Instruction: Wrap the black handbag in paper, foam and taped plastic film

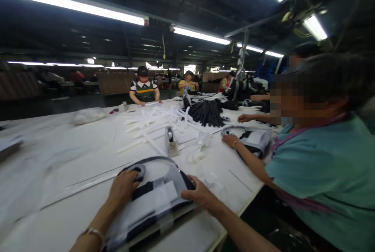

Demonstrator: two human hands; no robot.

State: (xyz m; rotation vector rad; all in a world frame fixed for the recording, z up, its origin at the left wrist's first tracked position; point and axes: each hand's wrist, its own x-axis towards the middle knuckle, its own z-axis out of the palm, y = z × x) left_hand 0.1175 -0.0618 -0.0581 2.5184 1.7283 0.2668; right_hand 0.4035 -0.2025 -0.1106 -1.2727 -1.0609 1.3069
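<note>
A black and grey bag (164,199) lies on the table before me, with white sheet padding and clear film over its front. Its dark handle arches up at the far side. My left hand (124,185) curls over the bag's far left corner, against a round grey ring-shaped piece (140,172) whose kind I cannot make out. On the right side, my right hand (202,193) grips the bag's edge between thumb and fingers. Just beyond the handle stands a tape dispenser (170,142).
White strips (149,127) lie scattered past the dispenser, with a fan of black strips (205,112) behind. To my right a co-worker (319,166) handles a similar bag (253,138). Crumpled clear film (202,142) and a thin rod (240,180) lie between us. Another person (145,90) works across the table.
</note>
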